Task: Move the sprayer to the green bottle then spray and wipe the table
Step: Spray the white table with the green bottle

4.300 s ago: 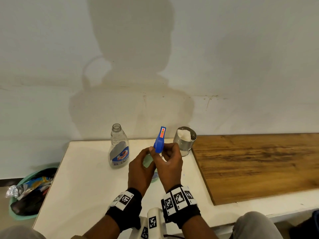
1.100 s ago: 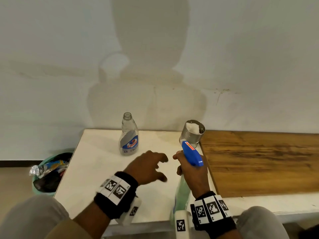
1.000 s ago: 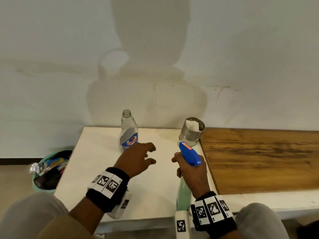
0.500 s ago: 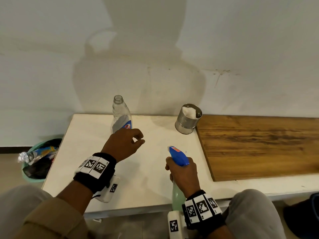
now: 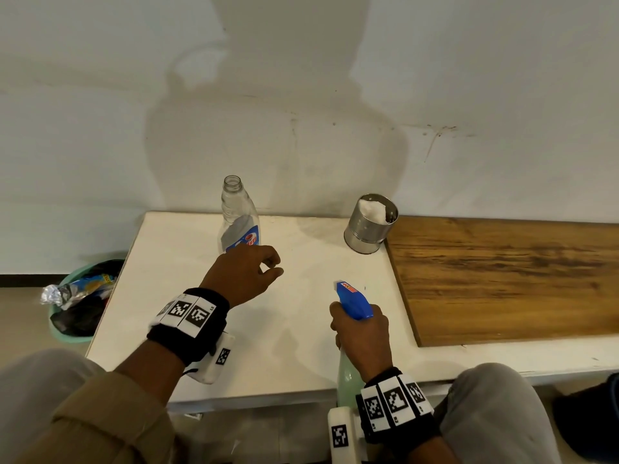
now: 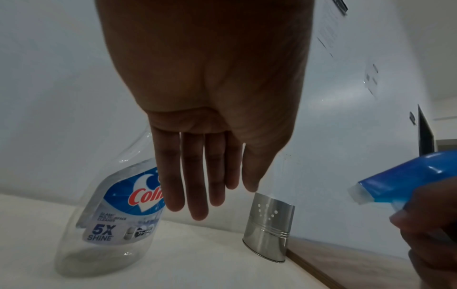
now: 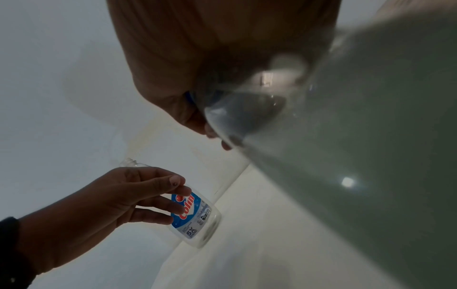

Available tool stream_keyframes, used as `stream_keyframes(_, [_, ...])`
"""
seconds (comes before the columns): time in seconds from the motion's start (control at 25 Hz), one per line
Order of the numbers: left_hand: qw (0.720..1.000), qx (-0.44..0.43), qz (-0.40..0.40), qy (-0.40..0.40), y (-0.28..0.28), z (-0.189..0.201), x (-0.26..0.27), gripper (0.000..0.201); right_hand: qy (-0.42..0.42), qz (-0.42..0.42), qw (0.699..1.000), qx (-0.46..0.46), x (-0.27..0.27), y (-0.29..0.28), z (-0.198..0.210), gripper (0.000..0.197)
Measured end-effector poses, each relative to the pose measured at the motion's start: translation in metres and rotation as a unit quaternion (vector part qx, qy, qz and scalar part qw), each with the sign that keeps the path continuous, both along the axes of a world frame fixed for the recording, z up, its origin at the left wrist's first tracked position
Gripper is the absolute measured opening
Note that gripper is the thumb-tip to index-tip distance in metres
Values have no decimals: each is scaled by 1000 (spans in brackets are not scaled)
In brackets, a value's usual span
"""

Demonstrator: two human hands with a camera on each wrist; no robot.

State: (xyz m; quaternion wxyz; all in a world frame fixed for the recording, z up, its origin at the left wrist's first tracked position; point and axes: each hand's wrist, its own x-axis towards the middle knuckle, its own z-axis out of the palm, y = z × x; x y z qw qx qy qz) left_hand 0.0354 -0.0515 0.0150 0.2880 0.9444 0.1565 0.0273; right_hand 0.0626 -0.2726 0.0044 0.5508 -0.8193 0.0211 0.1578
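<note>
Sprayer's on, nozzle aimed at the table (image 5: 187,262) — I'm ready to squeeze.
My right hand (image 5: 363,333) grips the green bottle (image 5: 348,380) at its neck, blue sprayer (image 5: 353,298) just above my fingers; the pale body hangs below at the table edge. Left hand (image 5: 241,272), loose and empty, hovers ahead-left: it could catch mist, or nudge the clear bottle (image 5: 237,222) beyond.

The right hand (image 5: 363,333) grips the neck of the green bottle (image 5: 348,380), whose blue sprayer (image 5: 353,299) points out over the white table (image 5: 294,333). The left hand (image 5: 243,272) hovers, loosely curled, before an uncapped clear bottle (image 5: 238,220). A metal tin (image 5: 370,226) stands beside a wooden board (image 5: 502,279).
</note>
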Motion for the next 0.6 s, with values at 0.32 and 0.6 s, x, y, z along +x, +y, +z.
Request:
stream_keyframes(0.32, [1000, 2, -3, 12, 2, -2, 0, 24, 3, -31, 999, 17, 1, -1, 5, 23])
stream_keyframes(0.6, [1000, 1, -5, 11, 1, -1, -1, 25, 13, -20, 1000, 16, 1, -3, 5, 22])
